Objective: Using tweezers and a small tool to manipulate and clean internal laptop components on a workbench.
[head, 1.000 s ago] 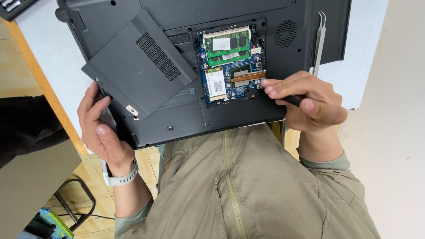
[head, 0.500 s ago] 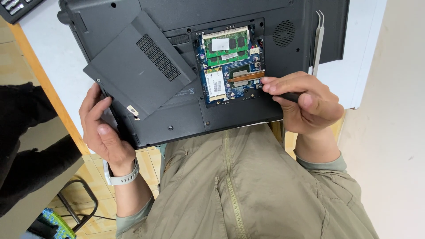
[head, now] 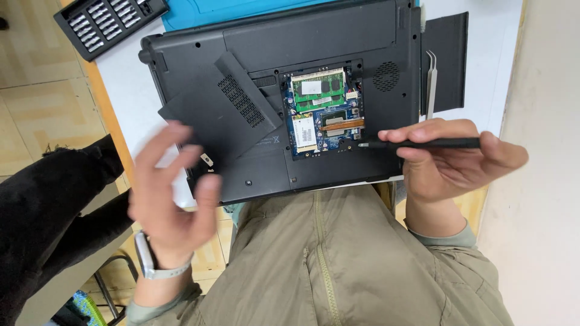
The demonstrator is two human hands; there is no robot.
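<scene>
A: Right hand (head: 450, 163)?
B: Fingers pinched round a slim black screwdriver (head: 423, 143), held level at right centre, tip just at the right edge of the open bay (head: 323, 115). Light, stiff, smooth shaft; looks best gripped mid-handle.

A: Left hand (head: 172, 193)?
B: Blurred, lower left of frame, fingers spread wide, holding nothing, hovering over the laptop's front edge near the loose cover panel (head: 220, 115).

A: Panel?
B: Thin matte plastic, vented, lying skewed on the upturned laptop (head: 302, 42). Probably light and a bit flexible; take it by the edges.

A: Bay?
B: Green memory boards, copper strip, bare circuitry. Fragile, I'd say.

A: Around?
B: Metal tweezers (head: 430, 78) right of laptop, bit tray (head: 109, 24) upper left, white tabletop (head: 130, 90).
</scene>
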